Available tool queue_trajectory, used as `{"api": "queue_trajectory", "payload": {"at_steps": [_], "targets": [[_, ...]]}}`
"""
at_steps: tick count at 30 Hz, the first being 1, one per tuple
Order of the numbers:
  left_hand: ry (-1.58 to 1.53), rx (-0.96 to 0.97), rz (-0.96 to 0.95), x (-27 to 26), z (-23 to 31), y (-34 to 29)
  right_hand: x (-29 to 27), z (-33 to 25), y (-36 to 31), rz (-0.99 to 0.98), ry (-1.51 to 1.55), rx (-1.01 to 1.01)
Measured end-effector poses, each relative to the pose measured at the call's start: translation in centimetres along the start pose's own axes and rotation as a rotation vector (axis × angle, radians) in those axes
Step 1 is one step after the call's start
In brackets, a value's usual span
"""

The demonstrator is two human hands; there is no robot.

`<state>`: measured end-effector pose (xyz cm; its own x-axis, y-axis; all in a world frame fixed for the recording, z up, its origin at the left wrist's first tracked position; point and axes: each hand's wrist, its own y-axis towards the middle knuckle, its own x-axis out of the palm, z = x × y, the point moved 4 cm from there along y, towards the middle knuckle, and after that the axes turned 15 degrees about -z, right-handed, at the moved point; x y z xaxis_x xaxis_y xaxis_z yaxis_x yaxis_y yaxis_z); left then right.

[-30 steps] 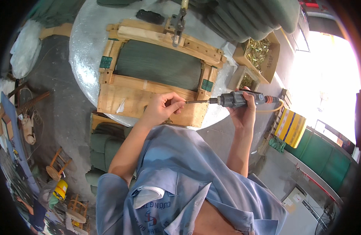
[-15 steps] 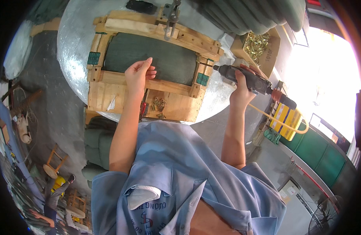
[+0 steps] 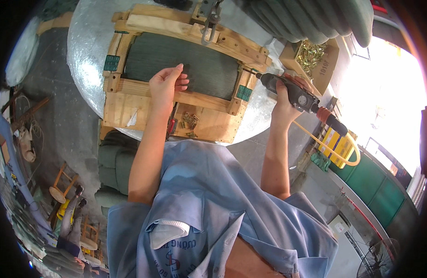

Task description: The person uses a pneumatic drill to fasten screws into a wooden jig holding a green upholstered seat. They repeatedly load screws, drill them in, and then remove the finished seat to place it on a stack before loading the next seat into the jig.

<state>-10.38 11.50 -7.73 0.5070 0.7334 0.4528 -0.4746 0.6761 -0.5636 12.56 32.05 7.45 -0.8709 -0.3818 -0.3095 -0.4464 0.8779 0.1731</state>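
Note:
My right hand (image 3: 285, 103) is closed round a dark air drill (image 3: 300, 98) with a yellow hose at its rear. Its thin bit points left at the right end of a wooden frame jig (image 3: 172, 27). Inside the jig lies a dark green-grey panel (image 3: 153, 54). My left hand (image 3: 164, 88) hovers over the panel's near edge, fingers curled toward the thumb; what they hold, if anything, is hidden. Green pads (image 3: 244, 93) sit at the jig's ends, and a metal toggle clamp (image 3: 212, 22) stands at its far side.
Small brass-coloured fasteners (image 3: 190, 121) and a red-handled tool (image 3: 172, 125) lie on the near board. A cardboard box (image 3: 327, 65) of brass-coloured pieces stands far right, below stacked grey-green cushions (image 3: 292, 21). Another person (image 3: 70, 227) is at lower left.
The jig and bench appear shifted slightly right and up in the view. My right hand keeps the drill at the jig's right end; my left hand hardly moves.

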Motion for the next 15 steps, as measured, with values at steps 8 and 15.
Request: {"api": "queue_trajectory", "payload": {"at_steps": [8, 15], "targets": [[0.011, 0.005, -0.002, 0.1, -0.1, 0.2, -0.3, 0.2, 0.3, -0.010, -0.002, 0.041], [0.014, -0.009, 0.002, 0.2, 0.0, -0.1, 0.1, 0.3, 1.3, -0.036, -0.077, 0.003]]}}
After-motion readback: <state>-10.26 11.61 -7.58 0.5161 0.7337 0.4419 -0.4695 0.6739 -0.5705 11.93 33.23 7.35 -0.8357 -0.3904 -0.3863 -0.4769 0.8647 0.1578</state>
